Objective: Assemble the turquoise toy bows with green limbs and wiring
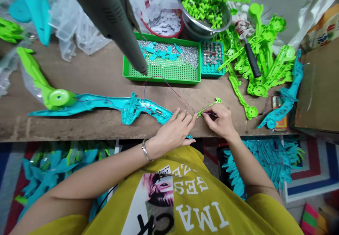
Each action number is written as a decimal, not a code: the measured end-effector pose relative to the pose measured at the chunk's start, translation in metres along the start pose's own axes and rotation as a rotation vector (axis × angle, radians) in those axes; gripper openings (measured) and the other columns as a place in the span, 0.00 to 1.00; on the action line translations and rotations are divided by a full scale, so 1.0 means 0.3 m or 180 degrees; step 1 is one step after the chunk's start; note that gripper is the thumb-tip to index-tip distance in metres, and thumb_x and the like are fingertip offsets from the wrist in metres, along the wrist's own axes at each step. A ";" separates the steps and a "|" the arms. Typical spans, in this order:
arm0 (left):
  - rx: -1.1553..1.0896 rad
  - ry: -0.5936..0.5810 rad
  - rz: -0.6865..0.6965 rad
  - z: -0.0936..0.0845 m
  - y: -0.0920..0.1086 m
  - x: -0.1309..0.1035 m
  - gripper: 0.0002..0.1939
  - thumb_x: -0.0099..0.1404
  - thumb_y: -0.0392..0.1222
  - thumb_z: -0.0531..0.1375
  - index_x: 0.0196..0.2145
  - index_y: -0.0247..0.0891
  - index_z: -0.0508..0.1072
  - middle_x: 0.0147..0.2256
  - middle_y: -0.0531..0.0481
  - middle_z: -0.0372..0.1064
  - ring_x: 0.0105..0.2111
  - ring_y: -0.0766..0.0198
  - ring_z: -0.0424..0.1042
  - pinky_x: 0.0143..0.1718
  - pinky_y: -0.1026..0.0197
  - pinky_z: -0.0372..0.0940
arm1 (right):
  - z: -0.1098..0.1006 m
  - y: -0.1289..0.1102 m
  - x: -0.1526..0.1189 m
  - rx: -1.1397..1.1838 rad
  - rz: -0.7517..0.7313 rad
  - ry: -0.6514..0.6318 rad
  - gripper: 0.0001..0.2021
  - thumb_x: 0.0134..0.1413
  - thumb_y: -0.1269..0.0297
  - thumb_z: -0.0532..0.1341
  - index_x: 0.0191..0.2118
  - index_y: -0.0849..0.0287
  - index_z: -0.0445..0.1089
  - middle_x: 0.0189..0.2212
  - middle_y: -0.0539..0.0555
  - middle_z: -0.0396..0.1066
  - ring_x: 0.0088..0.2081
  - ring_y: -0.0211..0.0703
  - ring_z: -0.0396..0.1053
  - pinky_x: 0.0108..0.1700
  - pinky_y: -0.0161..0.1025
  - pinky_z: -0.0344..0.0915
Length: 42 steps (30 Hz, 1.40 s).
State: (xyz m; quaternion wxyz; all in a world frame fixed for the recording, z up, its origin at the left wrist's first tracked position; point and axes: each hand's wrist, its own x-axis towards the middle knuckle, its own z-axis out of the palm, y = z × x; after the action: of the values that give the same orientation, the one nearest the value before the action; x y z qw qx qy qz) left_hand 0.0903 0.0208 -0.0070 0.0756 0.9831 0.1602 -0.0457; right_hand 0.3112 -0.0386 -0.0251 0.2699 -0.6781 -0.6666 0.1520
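A long blue plastic toy bow half-shell [106, 102] lies along the front of the table, its open inside facing up. Small metal parts and thin wires sit in it. My left hand [174, 131] holds its right end, fingers across the top and thumb on the near side; that end is mostly covered. From under my fingertips a narrow green plastic arm [209, 105] slants up to the right. Beside it, my right hand [220, 120] pinches a thin dark wire [210, 114]. A red and blue wire [176, 93] loops above the shell.
A grey tool [111, 19] hangs over a green tray [161, 78] of screws and blue pieces. Behind stand a steel bowl [190, 30] of green parts and a red basket [169, 34]. Green arms [265, 62], a hammer [250, 55] and another blue shell [286, 97] lie right.
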 end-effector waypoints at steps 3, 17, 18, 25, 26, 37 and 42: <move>0.0120 -0.0149 0.0027 -0.025 -0.002 0.014 0.46 0.67 0.64 0.62 0.68 0.24 0.60 0.55 0.30 0.69 0.56 0.41 0.67 0.63 0.41 0.58 | 0.007 -0.004 -0.003 0.0067 0.0216 0.0024 0.06 0.59 0.64 0.62 0.30 0.55 0.73 0.26 0.53 0.74 0.30 0.44 0.71 0.38 0.43 0.68; 0.0063 0.0079 0.1021 -0.065 -0.057 0.092 0.32 0.62 0.62 0.69 0.55 0.35 0.75 0.61 0.38 0.69 0.60 0.46 0.66 0.71 0.41 0.48 | -0.015 0.024 -0.007 0.0903 0.1540 0.0188 0.06 0.52 0.62 0.64 0.30 0.58 0.76 0.23 0.51 0.75 0.23 0.39 0.69 0.29 0.38 0.67; 0.0022 0.0081 0.1031 -0.065 -0.060 0.097 0.32 0.61 0.62 0.69 0.53 0.35 0.76 0.59 0.37 0.70 0.59 0.46 0.67 0.71 0.40 0.47 | -0.014 0.023 -0.003 0.0896 0.1536 0.0210 0.06 0.52 0.62 0.64 0.31 0.58 0.76 0.23 0.51 0.75 0.23 0.39 0.69 0.29 0.38 0.68; -0.0134 0.0212 0.1030 -0.046 -0.070 0.100 0.34 0.60 0.62 0.70 0.52 0.31 0.74 0.63 0.31 0.66 0.60 0.45 0.67 0.70 0.42 0.50 | -0.018 0.048 0.006 0.1198 0.1442 0.0231 0.08 0.53 0.62 0.65 0.38 0.57 0.78 0.28 0.52 0.78 0.26 0.41 0.74 0.31 0.39 0.73; -0.0131 0.0213 0.1037 -0.044 -0.070 0.099 0.34 0.60 0.62 0.70 0.52 0.31 0.74 0.64 0.31 0.66 0.60 0.44 0.67 0.70 0.42 0.50 | -0.020 0.053 0.006 0.1226 0.1440 0.0237 0.08 0.54 0.62 0.64 0.38 0.57 0.78 0.29 0.53 0.79 0.27 0.42 0.75 0.32 0.40 0.74; 0.0038 0.0066 0.1041 -0.070 -0.065 0.098 0.34 0.63 0.63 0.67 0.52 0.29 0.74 0.65 0.29 0.65 0.60 0.44 0.67 0.66 0.47 0.56 | -0.008 0.074 0.015 0.1244 0.1000 0.0457 0.06 0.58 0.61 0.65 0.39 0.55 0.78 0.38 0.54 0.81 0.38 0.45 0.79 0.43 0.44 0.79; -0.0147 0.0182 0.1013 -0.059 -0.067 0.094 0.32 0.62 0.61 0.69 0.51 0.30 0.74 0.64 0.29 0.66 0.60 0.44 0.67 0.67 0.47 0.55 | -0.009 0.070 0.001 0.0780 0.0818 0.0569 0.06 0.61 0.61 0.63 0.39 0.54 0.78 0.37 0.54 0.81 0.37 0.45 0.79 0.45 0.46 0.78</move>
State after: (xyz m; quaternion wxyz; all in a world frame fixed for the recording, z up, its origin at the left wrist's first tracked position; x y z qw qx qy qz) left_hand 0.1117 0.0513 0.0045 0.0999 0.9950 0.0056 -0.0014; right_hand 0.3299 -0.0381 -0.0348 0.3869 -0.7304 -0.5244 0.2044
